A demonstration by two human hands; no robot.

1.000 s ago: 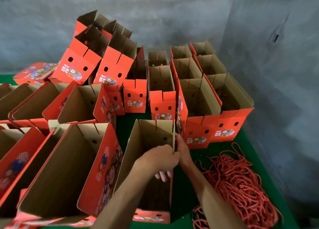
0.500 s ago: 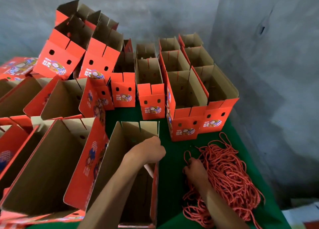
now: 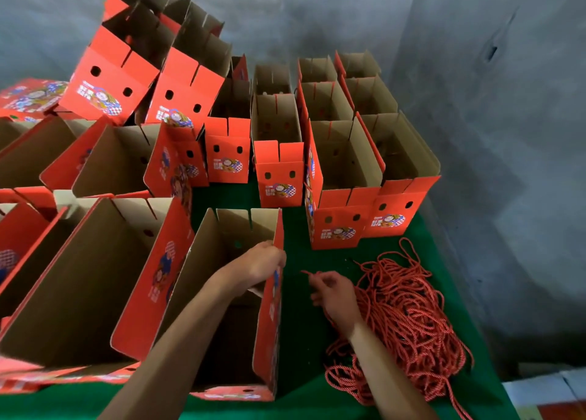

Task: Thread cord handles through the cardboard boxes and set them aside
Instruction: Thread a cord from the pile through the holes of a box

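An open red cardboard box [image 3: 218,280] stands in front of me on the green table. My left hand [image 3: 263,262] grips the top edge of its right wall, fingers inside. To the right, my right hand [image 3: 333,293] pinches the end of a red cord [image 3: 309,273], lifted a little off the table. The rest of the cord runs back to a tangled pile of red cords [image 3: 409,318] lying just right of that hand.
Rows of open red boxes [image 3: 345,166] fill the back of the green table [image 3: 301,331], more crowd the left [image 3: 79,277], and two lean stacked at the back left [image 3: 126,71]. A grey wall closes the right side and the back.
My right hand left the box wall, reached into the cord pile, and has now lifted away with one cord end pinched. My left hand kept its hold on the box.
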